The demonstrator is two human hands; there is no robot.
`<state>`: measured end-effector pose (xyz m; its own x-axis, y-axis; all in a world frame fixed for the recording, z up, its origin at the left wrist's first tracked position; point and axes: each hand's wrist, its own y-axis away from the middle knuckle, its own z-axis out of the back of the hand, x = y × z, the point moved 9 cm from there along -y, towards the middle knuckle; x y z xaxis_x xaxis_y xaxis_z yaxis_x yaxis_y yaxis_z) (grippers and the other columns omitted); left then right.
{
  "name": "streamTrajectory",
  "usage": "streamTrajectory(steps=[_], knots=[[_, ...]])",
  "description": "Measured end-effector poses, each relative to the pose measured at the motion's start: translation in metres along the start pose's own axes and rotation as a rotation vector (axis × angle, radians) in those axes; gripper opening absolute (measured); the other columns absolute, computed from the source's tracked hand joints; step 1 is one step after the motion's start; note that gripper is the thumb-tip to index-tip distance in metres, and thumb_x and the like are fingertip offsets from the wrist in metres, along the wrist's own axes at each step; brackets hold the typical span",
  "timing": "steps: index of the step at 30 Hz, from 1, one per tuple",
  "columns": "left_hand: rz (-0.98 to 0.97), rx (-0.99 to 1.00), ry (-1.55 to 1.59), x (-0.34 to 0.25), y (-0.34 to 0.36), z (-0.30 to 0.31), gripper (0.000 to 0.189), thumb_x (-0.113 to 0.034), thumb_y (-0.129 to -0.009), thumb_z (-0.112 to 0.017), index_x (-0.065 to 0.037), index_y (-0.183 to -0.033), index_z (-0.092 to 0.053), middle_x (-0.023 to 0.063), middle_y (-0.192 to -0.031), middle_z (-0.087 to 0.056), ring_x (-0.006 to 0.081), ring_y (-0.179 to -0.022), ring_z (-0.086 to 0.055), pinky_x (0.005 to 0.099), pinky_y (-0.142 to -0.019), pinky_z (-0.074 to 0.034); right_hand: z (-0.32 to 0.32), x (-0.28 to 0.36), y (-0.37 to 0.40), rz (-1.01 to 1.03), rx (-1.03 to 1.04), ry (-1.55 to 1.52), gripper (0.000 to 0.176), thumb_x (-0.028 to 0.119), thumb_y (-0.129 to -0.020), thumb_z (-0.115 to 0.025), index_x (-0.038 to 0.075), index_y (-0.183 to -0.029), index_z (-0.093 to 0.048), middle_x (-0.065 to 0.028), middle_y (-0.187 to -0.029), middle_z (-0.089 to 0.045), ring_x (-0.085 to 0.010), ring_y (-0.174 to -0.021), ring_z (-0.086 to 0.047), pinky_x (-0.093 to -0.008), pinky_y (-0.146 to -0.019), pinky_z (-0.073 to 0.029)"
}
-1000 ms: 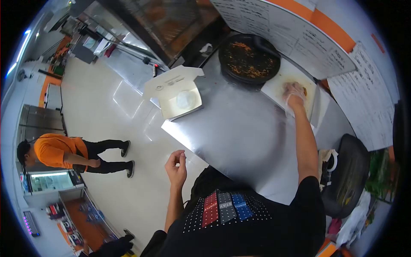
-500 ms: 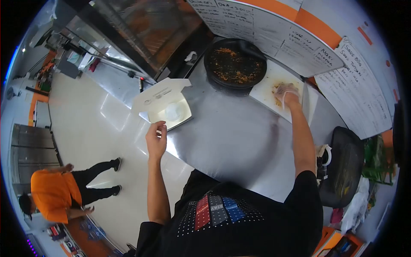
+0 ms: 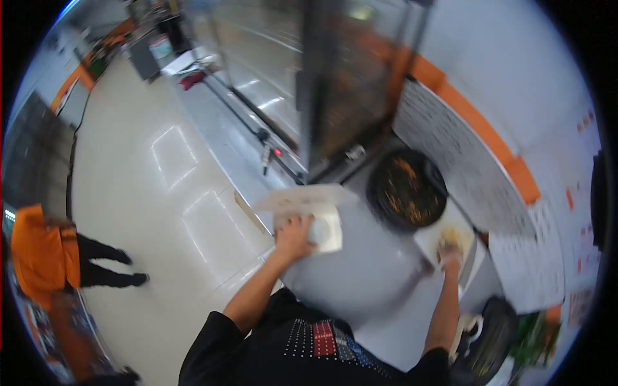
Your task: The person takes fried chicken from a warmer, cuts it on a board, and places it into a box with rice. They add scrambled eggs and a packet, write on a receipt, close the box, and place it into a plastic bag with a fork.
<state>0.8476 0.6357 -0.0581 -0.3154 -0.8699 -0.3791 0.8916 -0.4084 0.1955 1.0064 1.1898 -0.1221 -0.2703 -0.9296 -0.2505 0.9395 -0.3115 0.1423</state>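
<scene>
Carton (image 3: 332, 243): pale card, located near the left edge of the tabletop (image 3: 373, 280), lid (image 3: 308, 195) raised along its far side. Lid surface blurred; any print illegible. Inside: a whitish, rounded item (image 3: 318, 230), identity uncertain. The person's left hand (image 3: 295, 238) covers the carton's left part, fingers slightly spread and bent; whether they pinch the card cannot be told.

Right hand (image 3: 450, 255) is down on a white cutting board (image 3: 427, 243), beside a yellow-brown smear (image 3: 449, 235). Its fingers are blurred; cannot tell whether they hold anything.

Writing: dark handwritten lines on the whiteboard (image 3: 450, 141) and on a white sheet (image 3: 528, 270), both too smeared to read. Shirt front (image 3: 322, 344) is black with white dots and red, grey and blue panels; lettering illegible.

Materials: tabletop grey, smooth, with a metallic sheen. Dark round pan (image 3: 381, 190) carries scattered orange-brown bits (image 3: 405, 169) and stands between carton and whiteboard, next to the cutting board.

Surroundings: glass-sided cabinet (image 3: 312, 83) beyond the carton; small red light (image 3: 278, 153) near its base. Far left, across the pale, glossy floor (image 3: 161, 251), another person in an orange shirt (image 3: 38, 260).
</scene>
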Motion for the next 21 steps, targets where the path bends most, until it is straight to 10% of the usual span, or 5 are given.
streamTrajectory(steps=[3, 6, 15, 17, 21], knots=[[-0.037, -0.006, -0.009, -0.007, 0.005, -0.002, 0.080, -0.037, -0.071, -0.079, -0.022, -0.140, -0.041, 0.0191, -0.128, -0.046, 0.0433, -0.115, -0.050, 0.0588, -0.087, -0.048, 0.037, 0.006, 0.022, 0.057, -0.080, 0.208, 0.061, 0.037, -0.060, -0.078, 0.018, -0.116, -0.064, -0.0102, -0.107, -0.067, -0.0264, -0.108, -0.060, -0.0446, -0.096, -0.044], [-0.186, 0.010, -0.042, -0.018, 0.016, -0.001, 0.080, -0.036, -0.071, -0.079, -0.021, -0.140, -0.041, 0.0189, -0.126, -0.048, 0.0424, -0.113, -0.051, 0.0562, -0.082, -0.049, 0.001, -0.044, 0.033, -0.693, -0.133, -1.167, 0.033, 0.031, -0.086, -0.062, 0.007, -0.107, -0.067, -0.0140, -0.101, -0.069, -0.0277, -0.094, -0.067, -0.0432, -0.083, -0.052], [-0.338, 0.052, -0.002, -0.025, 0.021, -0.001, 0.079, -0.035, -0.072, -0.078, -0.019, -0.140, -0.043, 0.0194, -0.127, -0.047, 0.0439, -0.115, -0.048, 0.0571, -0.083, -0.047, -0.022, -0.030, -0.011, -0.862, -0.141, -1.578, 0.039, 0.041, -0.095, -0.051, 0.007, -0.087, -0.067, -0.0091, -0.073, -0.065, -0.0264, -0.070, -0.064, -0.0450, -0.060, -0.050], [-0.352, 0.029, 0.000, -0.027, 0.022, 0.001, 0.078, -0.034, -0.072, -0.077, -0.019, -0.141, -0.043, 0.0199, -0.128, -0.046, 0.0442, -0.116, -0.048, 0.0577, -0.084, -0.047, -0.019, -0.026, -0.014, -1.063, -0.021, -1.526, 0.046, 0.045, -0.099, -0.044, 0.008, -0.084, -0.067, -0.0073, -0.066, -0.063, -0.0282, -0.066, -0.062, -0.0476, -0.058, -0.049], [-0.358, 0.052, 0.003, -0.028, 0.020, -0.002, 0.081, -0.034, -0.073, -0.077, -0.020, -0.142, -0.039, 0.0203, -0.128, -0.045, 0.0446, -0.116, -0.047, 0.0586, -0.084, -0.046, -0.037, -0.054, -0.068, -0.517, 0.076, -0.416, 0.044, 0.044, -0.094, -0.051, 0.006, -0.073, -0.063, -0.0117, -0.061, -0.059, -0.0293, -0.051, -0.058, -0.0476, -0.049, -0.045]])
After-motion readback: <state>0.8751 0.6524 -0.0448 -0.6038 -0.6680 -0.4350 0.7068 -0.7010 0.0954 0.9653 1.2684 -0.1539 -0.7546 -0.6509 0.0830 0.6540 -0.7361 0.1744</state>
